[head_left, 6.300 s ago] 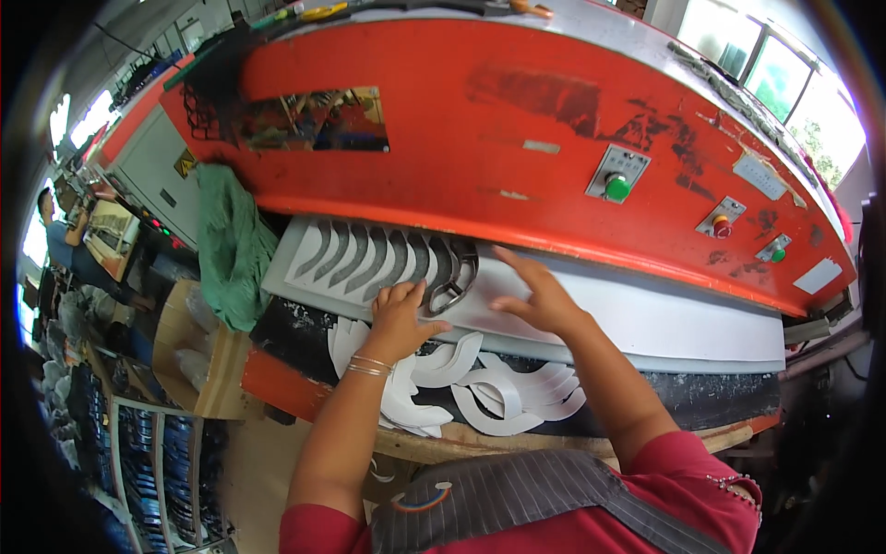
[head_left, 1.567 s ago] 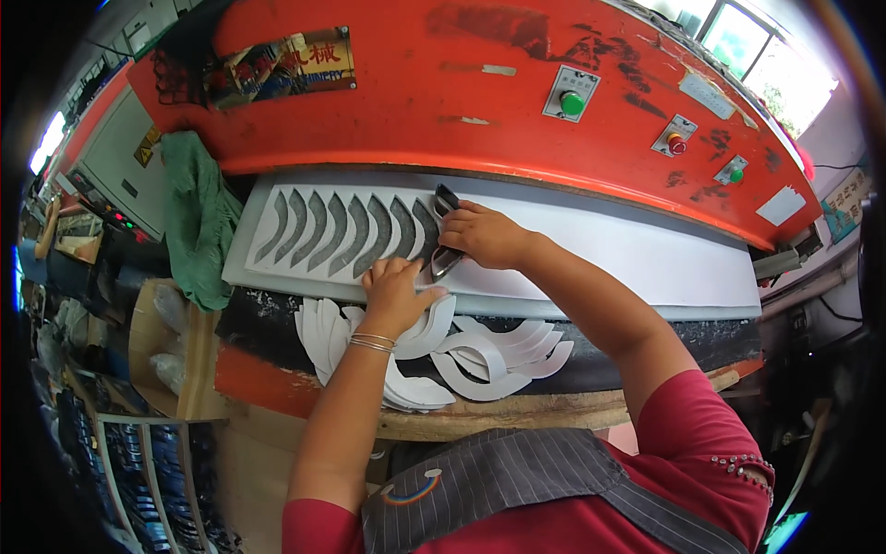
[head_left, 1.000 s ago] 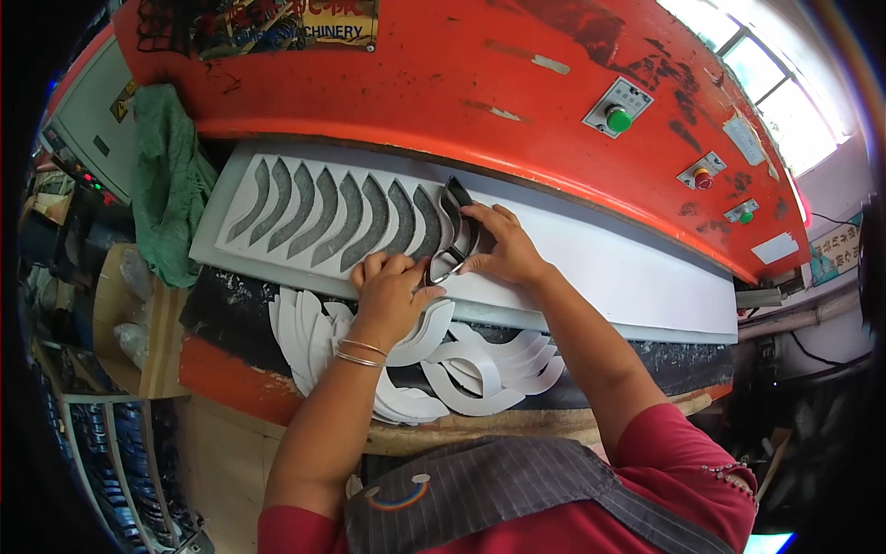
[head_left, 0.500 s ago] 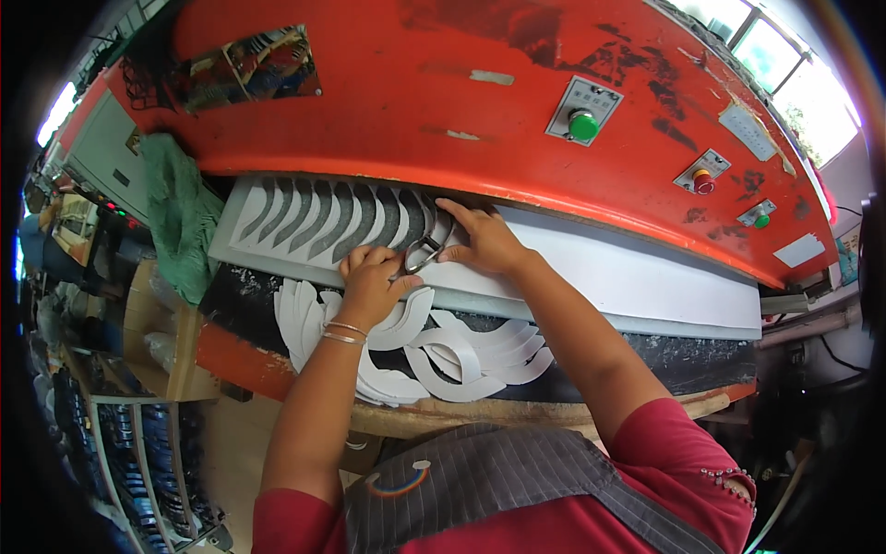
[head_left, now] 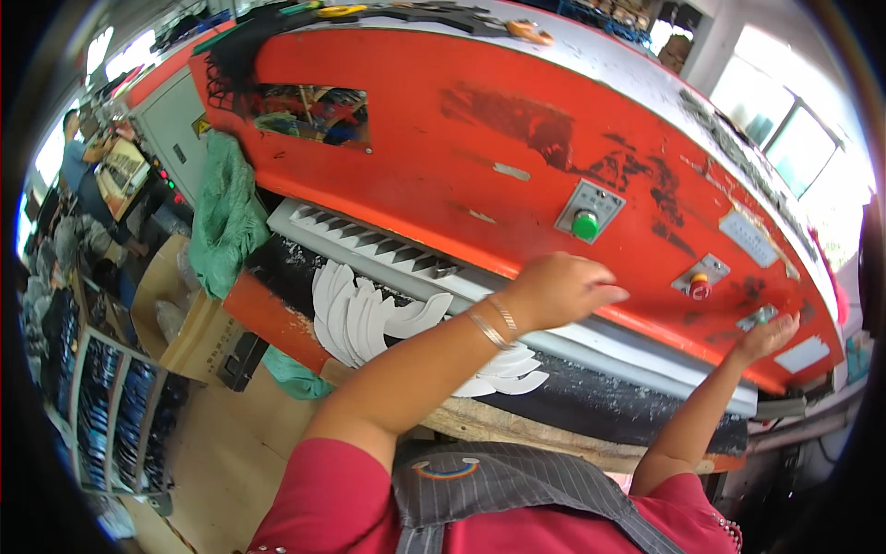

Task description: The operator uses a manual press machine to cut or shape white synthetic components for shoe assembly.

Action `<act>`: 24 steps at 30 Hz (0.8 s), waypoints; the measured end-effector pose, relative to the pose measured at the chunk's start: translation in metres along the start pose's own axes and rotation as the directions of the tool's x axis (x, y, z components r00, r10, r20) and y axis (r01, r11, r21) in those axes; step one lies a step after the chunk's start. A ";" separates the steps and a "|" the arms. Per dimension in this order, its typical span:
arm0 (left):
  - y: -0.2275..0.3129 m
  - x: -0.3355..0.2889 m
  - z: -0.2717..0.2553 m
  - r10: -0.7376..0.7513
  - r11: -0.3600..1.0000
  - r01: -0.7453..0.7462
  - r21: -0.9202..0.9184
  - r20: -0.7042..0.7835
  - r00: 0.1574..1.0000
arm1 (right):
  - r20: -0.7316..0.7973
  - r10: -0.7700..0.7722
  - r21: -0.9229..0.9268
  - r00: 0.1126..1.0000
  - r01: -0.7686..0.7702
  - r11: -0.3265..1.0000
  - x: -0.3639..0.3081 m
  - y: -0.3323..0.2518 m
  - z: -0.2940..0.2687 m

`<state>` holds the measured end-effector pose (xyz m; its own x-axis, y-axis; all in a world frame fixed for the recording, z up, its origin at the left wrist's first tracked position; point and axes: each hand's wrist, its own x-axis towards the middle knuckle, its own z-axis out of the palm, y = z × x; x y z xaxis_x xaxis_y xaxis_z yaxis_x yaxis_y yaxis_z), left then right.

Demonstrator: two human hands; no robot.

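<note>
My left hand [head_left: 565, 289] is raised in front of the red machine's panel, just below a green push button [head_left: 585, 224]. It holds nothing, its fingers and thumb apart. At the right, my right hand [head_left: 768, 339] reaches to a second, lower green button [head_left: 761, 316]; its fingers are spread and hold nothing. A metal cutting die [head_left: 445, 271] sits at the end of a row of curved cutouts in a white sheet [head_left: 318, 224], under the machine's red beam. Loose curved white pieces [head_left: 355, 314] are heaped on the dark front ledge, partly hidden by my left forearm.
A red stop button [head_left: 699, 287] lies between the two green ones. Green mesh cloth [head_left: 226, 212] hangs at the machine's left end. A cardboard box [head_left: 198, 337] and a rack of dark items [head_left: 115, 406] stand at left. Another person [head_left: 83, 166] works farther back.
Both hands have let go of the cutting die, which stays on the sheet. My left hand has risen to the right; my right hand has moved right to the lower green button. The view has shifted.
</note>
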<state>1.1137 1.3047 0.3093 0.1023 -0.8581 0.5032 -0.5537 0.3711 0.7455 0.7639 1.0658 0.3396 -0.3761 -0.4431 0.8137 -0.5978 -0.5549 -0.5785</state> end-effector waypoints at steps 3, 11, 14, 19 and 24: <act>0.010 0.044 -0.001 0.050 0.950 -0.041 0.309 -0.022 0.998 | -0.067 -0.081 -0.278 0.994 0.059 0.959 0.021 0.031 0.015; -0.007 -0.013 0.023 -0.252 0.939 0.253 0.232 -0.035 0.967 | 0.018 0.033 -0.238 0.999 -0.028 0.971 0.023 0.035 0.015; 0.005 -0.090 0.029 -0.444 0.879 0.394 0.270 0.157 0.882 | 0.050 0.021 -0.214 0.999 -0.009 0.977 0.022 0.029 0.015; 0.039 -0.187 0.030 -0.542 0.815 0.450 0.364 0.209 0.814 | 0.059 0.070 -0.303 0.996 -0.049 0.952 0.018 -0.009 0.011; 0.052 -0.215 0.047 -0.455 0.773 0.400 0.492 -0.009 0.890 | 0.158 -0.094 0.417 0.983 0.021 0.909 -0.035 -0.116 0.032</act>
<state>1.0237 1.4914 0.2193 0.3510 -0.9296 0.1127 -0.7939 -0.2316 0.5623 0.8691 1.1232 0.3762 -0.2017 -0.4941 0.8457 -0.2562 -0.8068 -0.5325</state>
